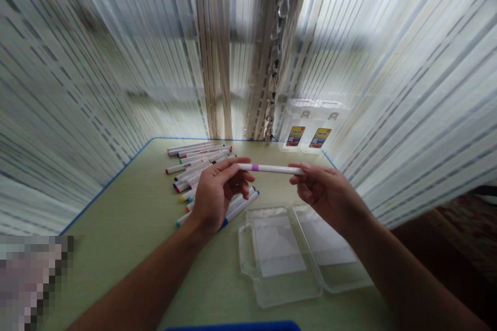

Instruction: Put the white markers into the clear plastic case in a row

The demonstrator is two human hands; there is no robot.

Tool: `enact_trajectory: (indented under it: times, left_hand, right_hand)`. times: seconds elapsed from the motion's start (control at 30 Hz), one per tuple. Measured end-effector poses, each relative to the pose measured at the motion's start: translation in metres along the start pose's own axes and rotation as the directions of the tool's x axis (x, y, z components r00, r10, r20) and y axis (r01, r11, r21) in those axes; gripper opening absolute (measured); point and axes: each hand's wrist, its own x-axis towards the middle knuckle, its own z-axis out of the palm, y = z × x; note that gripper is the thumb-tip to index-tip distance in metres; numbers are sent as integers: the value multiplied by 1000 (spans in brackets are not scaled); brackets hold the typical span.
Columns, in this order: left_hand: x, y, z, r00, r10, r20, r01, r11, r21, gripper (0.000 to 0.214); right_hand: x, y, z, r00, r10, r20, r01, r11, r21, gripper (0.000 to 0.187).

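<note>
A white marker with a purple band [272,169] is held level above the table between both hands. My left hand [217,186] pinches its left end, thumb and forefinger closed on it, with the other fingers curled below. At the opposite end, my right hand [324,186] grips the marker between thumb and fingers. Behind and under my left hand lie several white markers [190,168] with caps of various colours. Below my right hand an opened clear plastic case [283,297] rests on the table, white paper sheets [279,245] inside it.
Two clear plastic cases with labels [308,114] stand upright at the table's back right corner. The pale green table [128,207] has a blue edge. Striped curtains [155,62] hang around it. A blue object [233,326] shows at the bottom, and a pixelated item [27,284] at lower left.
</note>
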Motion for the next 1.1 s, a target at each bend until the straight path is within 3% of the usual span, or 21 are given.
enact_trajectory:
  times: [0.53,0.8,1.1]
  left_hand:
    - [-4,-2,1,994,80,80,-91,986,137,25]
    - [-2,-4,1,994,91,55,-101,968,228,21]
    - [-2,-6,1,995,64,81,-86,950,299,20]
  right_hand:
    - [2,-1,1,994,-26,-108,26,1000,3,29]
    - [1,0,2,994,-79,-74,76,996,-48,24]
    - [-1,8,0,984,-179,0,174,959,-224,21]
